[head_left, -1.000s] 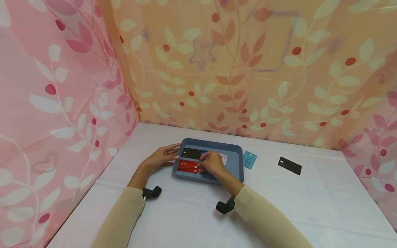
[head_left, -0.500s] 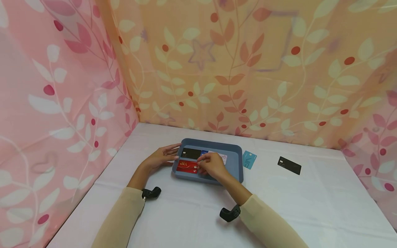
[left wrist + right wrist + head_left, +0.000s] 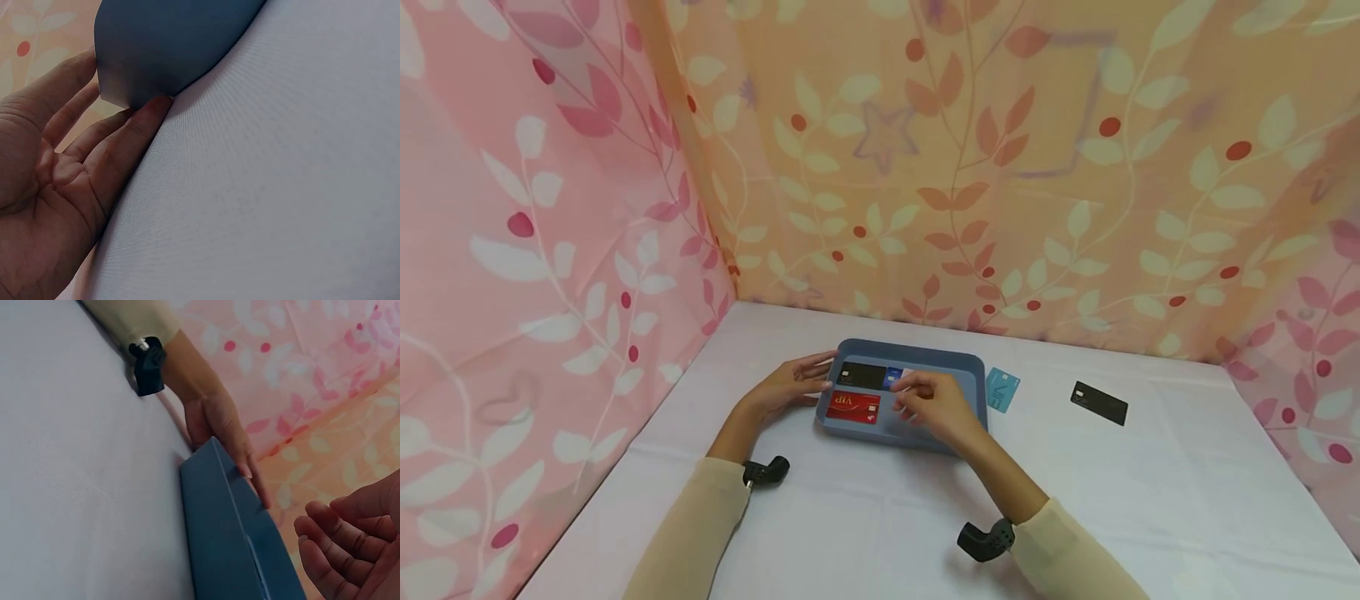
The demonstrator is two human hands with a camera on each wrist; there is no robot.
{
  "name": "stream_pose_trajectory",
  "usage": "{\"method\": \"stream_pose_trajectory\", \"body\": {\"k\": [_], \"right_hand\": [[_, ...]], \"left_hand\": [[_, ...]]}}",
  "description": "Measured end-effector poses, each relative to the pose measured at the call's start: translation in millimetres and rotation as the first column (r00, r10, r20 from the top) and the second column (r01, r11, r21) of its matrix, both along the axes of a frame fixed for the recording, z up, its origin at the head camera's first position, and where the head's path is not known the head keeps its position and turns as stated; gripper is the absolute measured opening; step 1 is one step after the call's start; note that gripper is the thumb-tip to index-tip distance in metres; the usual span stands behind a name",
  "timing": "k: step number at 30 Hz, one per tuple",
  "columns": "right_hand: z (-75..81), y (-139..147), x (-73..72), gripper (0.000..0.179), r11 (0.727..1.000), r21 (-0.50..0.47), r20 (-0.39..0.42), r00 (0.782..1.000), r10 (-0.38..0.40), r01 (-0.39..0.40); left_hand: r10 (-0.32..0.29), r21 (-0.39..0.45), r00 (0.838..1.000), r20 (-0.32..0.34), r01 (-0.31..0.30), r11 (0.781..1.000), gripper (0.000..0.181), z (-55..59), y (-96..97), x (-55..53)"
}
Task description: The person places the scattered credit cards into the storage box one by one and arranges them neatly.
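Observation:
A blue-grey tray (image 3: 889, 435) lies on the white-covered table with cards in it. Against its left end rests my left hand (image 3: 786, 385), fingers extended. In the left wrist view that hand's fingertips (image 3: 153, 106) touch the tray's outer wall (image 3: 169, 44). My right hand (image 3: 936, 404) is over the tray's right half, fingers loosely bent and holding nothing, as the right wrist view also shows. Inside the tray, a red VIP card (image 3: 853, 407) lies below a black card (image 3: 861, 376). A blue card (image 3: 892, 377) sits beside the black one; a pale card (image 3: 907, 374) is mostly hidden by my right hand.
Just right of the tray lies a light blue VIP card (image 3: 1002, 389) on the table. Farther right is another black card (image 3: 1099, 403). Patterned cloth (image 3: 1037, 208) hangs behind the table and along both sides.
My right hand has let go of the red card and drawn back to the right and up, so the card's right end now shows. The left hand stays at the tray.

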State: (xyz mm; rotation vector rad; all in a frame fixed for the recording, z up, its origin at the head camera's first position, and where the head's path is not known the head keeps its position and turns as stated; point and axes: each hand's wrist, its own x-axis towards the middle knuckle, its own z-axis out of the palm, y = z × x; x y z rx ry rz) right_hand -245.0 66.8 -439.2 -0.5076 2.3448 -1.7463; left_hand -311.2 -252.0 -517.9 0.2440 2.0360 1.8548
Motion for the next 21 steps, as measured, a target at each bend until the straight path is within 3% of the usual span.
{"method": "stream_pose_trajectory", "body": {"k": [13,21], "right_hand": [[15.9,42.9,14.7,0.016,0.999,0.016,-0.045,0.998,-0.039,0.04],[16.9,66.9,16.2,0.015,0.999,0.029,-0.082,0.996,-0.041,0.043]], "left_hand": [[-0.003,0.001,1.0,-0.012,0.003,1.0,0.065,1.4,-0.1,-0.4],[-0.007,-0.005,1.0,-0.01,0.007,1.0,0.063,1.5,0.3,2.3]]}}
